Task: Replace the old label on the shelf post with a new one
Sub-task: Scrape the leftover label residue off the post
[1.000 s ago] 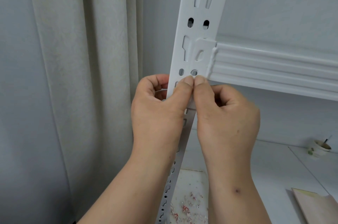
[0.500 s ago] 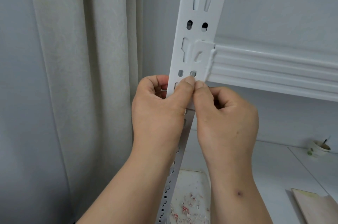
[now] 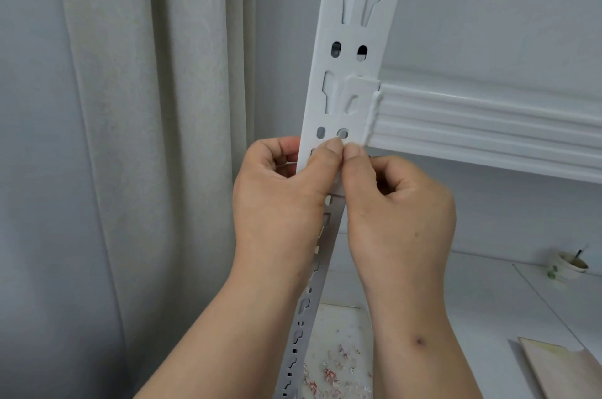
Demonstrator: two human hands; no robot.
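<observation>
A white slotted shelf post runs from the top down between my hands. My left hand grips it: the thumb lies on the post's front and the fingers curl round its left edge. My right hand has its thumb on the front beside the left thumb, with the fingers curled at the post's right edge. The two thumb tips meet just below a pair of small holes. No label can be made out; that patch of the post is hidden under my thumbs.
A white ribbed shelf beam joins the post at the right. A pale curtain hangs on the left. Below lie a surface with red and white scraps, a small cup and a beige board.
Both hands stay on the post at the same spot with the thumbs together. Only a slight shift of the view shows.
</observation>
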